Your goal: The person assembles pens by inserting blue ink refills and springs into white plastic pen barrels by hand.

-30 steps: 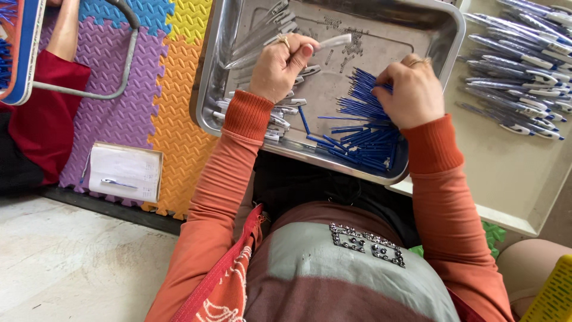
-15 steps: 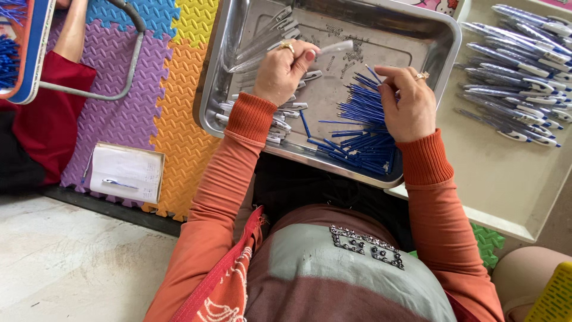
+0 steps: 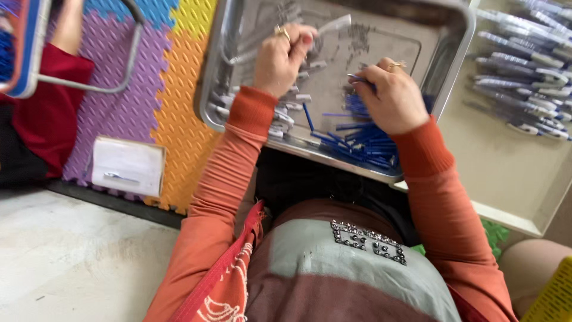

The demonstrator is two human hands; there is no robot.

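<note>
- Blue sticks (image 3: 363,143) lie in a heap at the near right corner of the metal tray (image 3: 453,71). Most point left to right, some slanted.
- One blue stick (image 3: 357,78) is pinched in the fingers (image 3: 364,76) of the right hand (image 3: 390,98). It pokes out to the left, toward the other hand.
- The right hand sits right over the heap, so it is the nearer hand to the blue sticks.
- The left hand (image 3: 283,56) is further left in the tray. Its fingers are curled tight around a see-through pen tube (image 3: 333,25), which points up and to the right.
- The open end of the tube and the pinched stick are near each other but apart.
- Grey pen parts (image 3: 286,110) lie under the left wrist.
- Finished pens (image 3: 524,71) lie in a pale box (image 3: 512,179) to the right of the tray.
- A bright foam mat (image 3: 173,77) lies to the left.
</note>
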